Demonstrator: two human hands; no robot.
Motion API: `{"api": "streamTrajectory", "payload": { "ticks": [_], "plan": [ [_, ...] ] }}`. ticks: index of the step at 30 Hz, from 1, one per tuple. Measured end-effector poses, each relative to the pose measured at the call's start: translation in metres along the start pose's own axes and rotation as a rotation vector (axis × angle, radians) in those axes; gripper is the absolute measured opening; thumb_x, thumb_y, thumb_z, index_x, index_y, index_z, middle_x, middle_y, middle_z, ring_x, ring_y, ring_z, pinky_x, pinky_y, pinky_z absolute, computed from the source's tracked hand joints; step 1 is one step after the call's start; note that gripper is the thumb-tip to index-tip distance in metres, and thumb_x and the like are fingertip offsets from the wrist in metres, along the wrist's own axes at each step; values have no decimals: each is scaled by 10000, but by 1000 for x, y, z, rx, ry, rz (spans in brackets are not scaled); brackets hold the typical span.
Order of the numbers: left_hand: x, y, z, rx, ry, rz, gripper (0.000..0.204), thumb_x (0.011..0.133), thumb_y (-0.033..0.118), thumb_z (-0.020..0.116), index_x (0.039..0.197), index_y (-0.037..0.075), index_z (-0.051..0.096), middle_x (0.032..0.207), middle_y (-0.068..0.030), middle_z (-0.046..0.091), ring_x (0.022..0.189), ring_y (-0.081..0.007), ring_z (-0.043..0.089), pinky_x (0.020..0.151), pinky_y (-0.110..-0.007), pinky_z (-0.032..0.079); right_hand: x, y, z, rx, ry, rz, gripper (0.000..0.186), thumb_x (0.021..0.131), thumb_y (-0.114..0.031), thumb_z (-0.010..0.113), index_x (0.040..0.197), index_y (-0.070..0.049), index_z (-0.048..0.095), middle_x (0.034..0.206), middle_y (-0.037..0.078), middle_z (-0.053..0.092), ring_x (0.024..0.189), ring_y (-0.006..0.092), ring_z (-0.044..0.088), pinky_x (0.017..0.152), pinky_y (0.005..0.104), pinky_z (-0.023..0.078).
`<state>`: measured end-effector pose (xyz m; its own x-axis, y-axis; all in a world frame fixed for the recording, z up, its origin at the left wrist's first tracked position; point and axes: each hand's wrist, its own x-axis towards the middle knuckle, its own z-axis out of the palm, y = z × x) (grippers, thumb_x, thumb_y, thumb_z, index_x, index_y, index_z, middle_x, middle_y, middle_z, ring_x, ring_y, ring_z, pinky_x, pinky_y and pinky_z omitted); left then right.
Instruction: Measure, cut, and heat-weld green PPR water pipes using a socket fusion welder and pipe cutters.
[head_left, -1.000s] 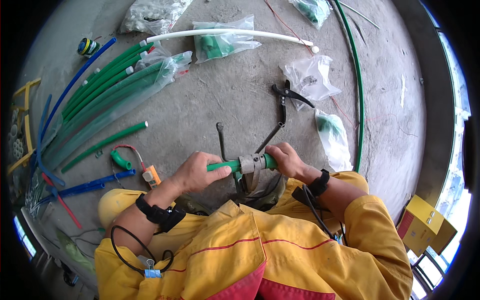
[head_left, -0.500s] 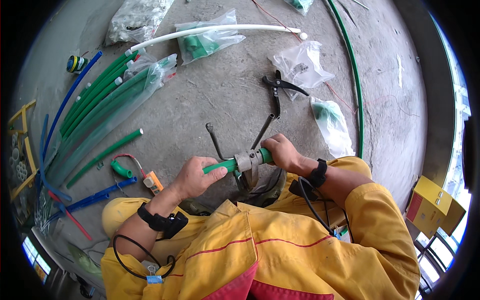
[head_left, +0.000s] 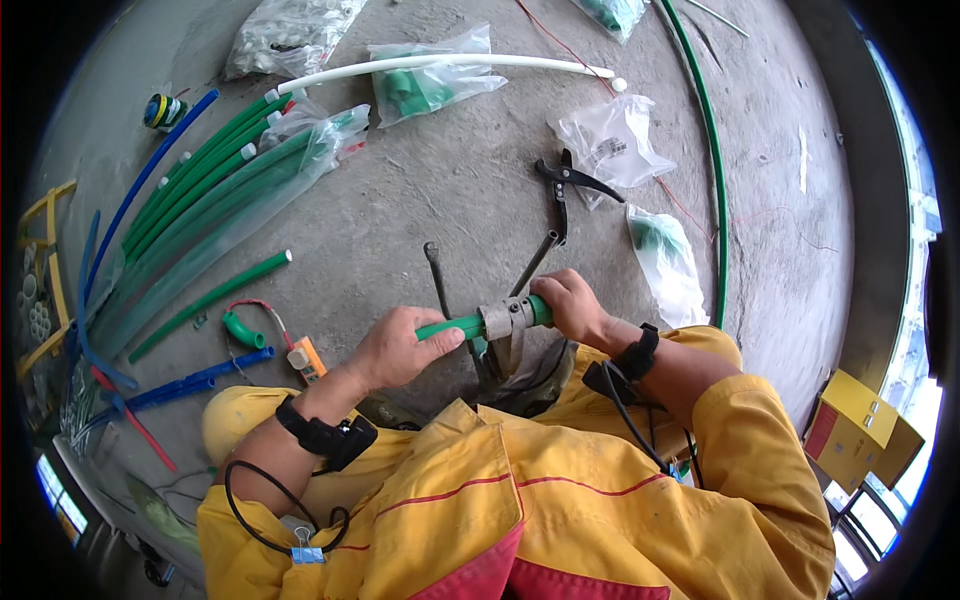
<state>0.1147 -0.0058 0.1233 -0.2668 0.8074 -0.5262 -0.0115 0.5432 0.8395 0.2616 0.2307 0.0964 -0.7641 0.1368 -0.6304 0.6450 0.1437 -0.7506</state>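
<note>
My left hand (head_left: 400,350) is closed round a green plastic pipe (head_left: 455,327), its thumb stretched along it. The pipe's right end meets the grey metal sockets of a pipe welding iron (head_left: 497,321), which stands on thin metal legs between my knees. On the opposite side, my right hand (head_left: 572,305) grips a green pipe fitting (head_left: 541,310) pressed against the iron's other socket. My fingers hide most of the fitting. Pipe and fitting lie roughly in one line through the iron. Beyond it, a black pipe cutter (head_left: 562,190) lies on the floor with its jaws apart.
Bagged green pipes (head_left: 215,215) and a loose green pipe (head_left: 215,303) lie to the left, near an orange power socket (head_left: 307,358). A white pipe (head_left: 450,62) and bags of green fittings (head_left: 412,92) are farther off. A long green pipe (head_left: 712,160) and yellow carton (head_left: 852,425) are at right.
The view has shifted slightly, so the floor things sit a little farther right. Both hands keep their grips, with the pipe and fitting still at the iron.
</note>
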Motion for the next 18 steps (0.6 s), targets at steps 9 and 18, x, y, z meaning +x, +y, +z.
{"api": "streamTrajectory", "payload": {
  "ticks": [9, 18],
  "plan": [
    [6, -2, -15, -42, 5, -89, 382, 859, 388, 675, 898, 8, 685, 663, -89, 596, 627, -169, 547, 614, -338, 451, 14, 1, -4, -103, 87, -177, 415, 930, -299, 418, 745, 18, 613, 575, 78, 553, 561, 167, 577, 529, 326, 459],
    [5, 7, -17, 43, 35, -62, 343, 835, 357, 709, 879, 17, 693, 648, -84, 613, 619, -178, 577, 630, -333, 471, 9, -1, 2, -167, 27, 22, 336, 889, -219, 424, 768, 27, 618, 624, 117, 577, 594, 208, 576, 578, 348, 459]
  ]
}}
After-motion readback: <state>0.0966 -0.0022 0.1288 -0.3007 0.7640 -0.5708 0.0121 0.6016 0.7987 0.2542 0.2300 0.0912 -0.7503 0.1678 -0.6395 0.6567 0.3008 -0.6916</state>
